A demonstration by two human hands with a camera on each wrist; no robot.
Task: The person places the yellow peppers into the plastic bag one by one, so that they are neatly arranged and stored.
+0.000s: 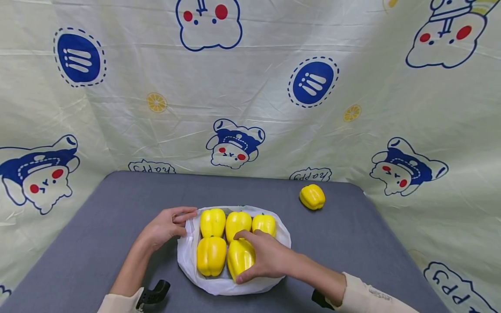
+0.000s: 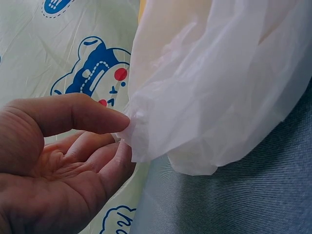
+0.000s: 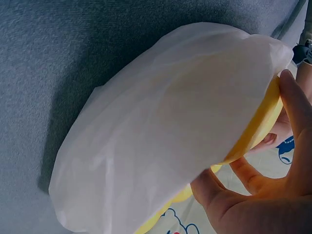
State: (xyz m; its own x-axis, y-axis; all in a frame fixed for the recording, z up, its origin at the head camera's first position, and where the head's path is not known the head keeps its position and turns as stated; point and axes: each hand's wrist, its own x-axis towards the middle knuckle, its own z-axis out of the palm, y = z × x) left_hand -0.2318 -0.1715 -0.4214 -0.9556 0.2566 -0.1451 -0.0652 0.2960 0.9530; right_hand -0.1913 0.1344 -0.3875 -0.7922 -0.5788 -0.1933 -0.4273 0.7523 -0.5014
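Observation:
A white plastic bag point(image 1: 219, 287) lies with its mouth facing up, its rim spread around several yellow bell peppers set in two rows. At its left side my left hand point(image 1: 166, 228) pinches the edge; in the left wrist view the thumb and fingertips meet at the thin film point(image 2: 146, 131). My right hand point(image 1: 270, 254) reaches over the bag's right side and grips the front-right bell pepper point(image 1: 239, 260), thumb at its near end and fingers at its far end. In the right wrist view, the bag wall point(image 3: 165, 126) hides most of that pepper.
Another yellow bell pepper point(image 1: 312, 197) lies apart on the grey-covered table point(image 1: 332, 243), at the back right. A patterned cloth point(image 1: 270, 143) with printed cartoon figures hangs behind the table and along its sides.

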